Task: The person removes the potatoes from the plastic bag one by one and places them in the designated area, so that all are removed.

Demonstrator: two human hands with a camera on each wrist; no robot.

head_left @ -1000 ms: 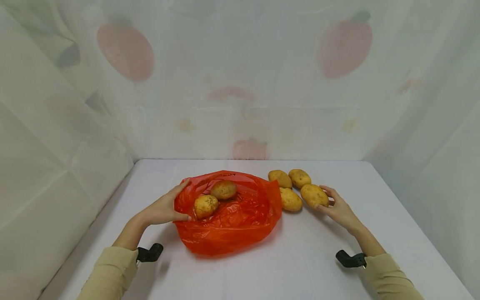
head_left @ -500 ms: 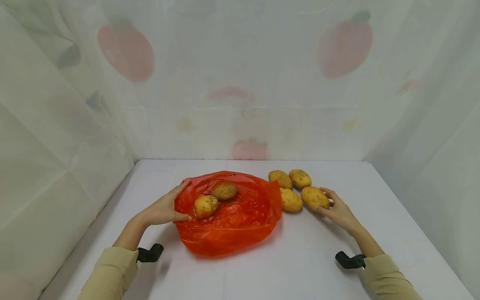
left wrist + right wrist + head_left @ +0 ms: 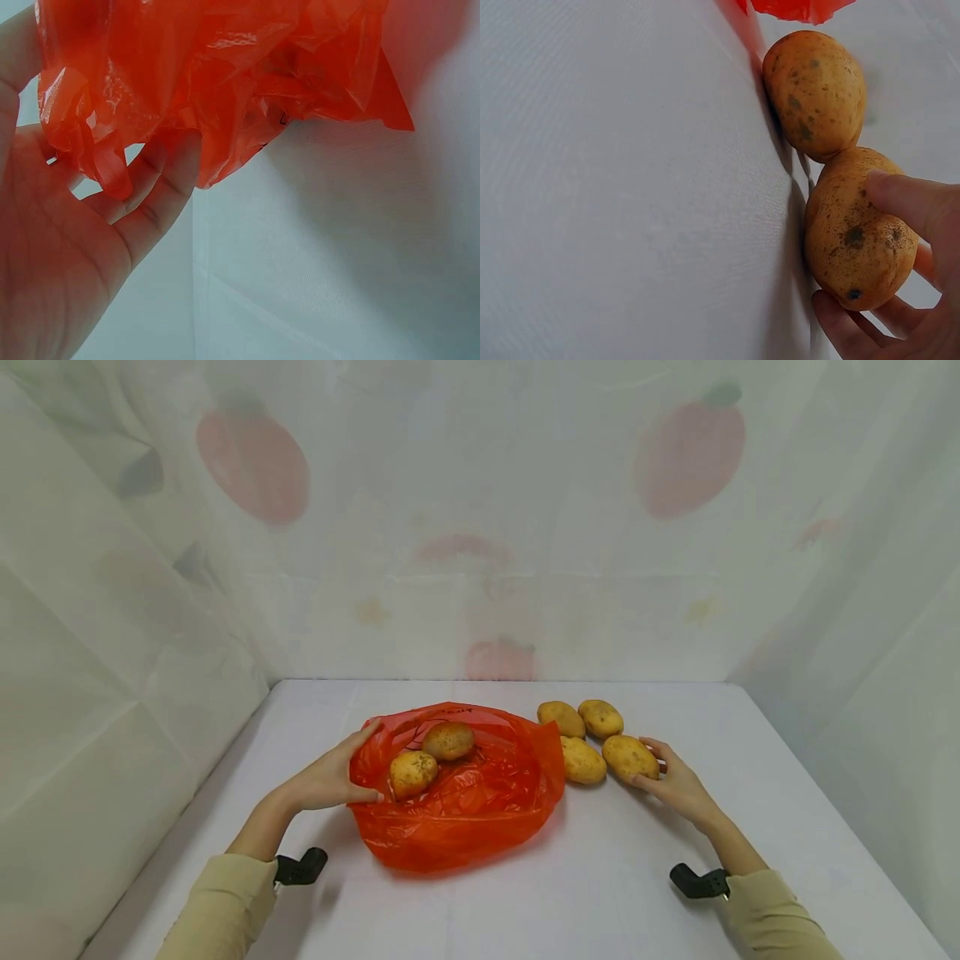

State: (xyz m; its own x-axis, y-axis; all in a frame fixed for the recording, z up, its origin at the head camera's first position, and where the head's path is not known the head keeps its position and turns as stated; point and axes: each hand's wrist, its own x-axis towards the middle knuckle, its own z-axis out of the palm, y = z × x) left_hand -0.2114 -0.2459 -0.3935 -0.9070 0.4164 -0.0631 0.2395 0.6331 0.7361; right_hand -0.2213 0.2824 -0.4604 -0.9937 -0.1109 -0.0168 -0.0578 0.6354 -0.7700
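A thin red plastic bag (image 3: 465, 835) lies with its mouth spread upward, and two potatoes (image 3: 412, 774) show inside it. My left hand (image 3: 322, 781) holds the bag's left side, thumb near and fingers far. In the left wrist view, red film (image 3: 247, 67) covers some fingertips. To the right of the bag, my right hand (image 3: 681, 787) grips a yellow potato (image 3: 628, 757) between thumb and fingers. In the right wrist view this potato (image 3: 855, 240) sits low at the table and touches another potato (image 3: 815, 94).
Beside the bag's right edge lie more loose potatoes: one close by (image 3: 582, 761) and two behind, a left one (image 3: 561, 718) and a right one (image 3: 600, 718). They rest on the white table (image 3: 600, 877). Pale printed curtains (image 3: 480, 527) stand behind and at both sides.
My right hand has moved slightly down and nearer with its potato, which now sits lower. My left hand and the bag have hardly moved.
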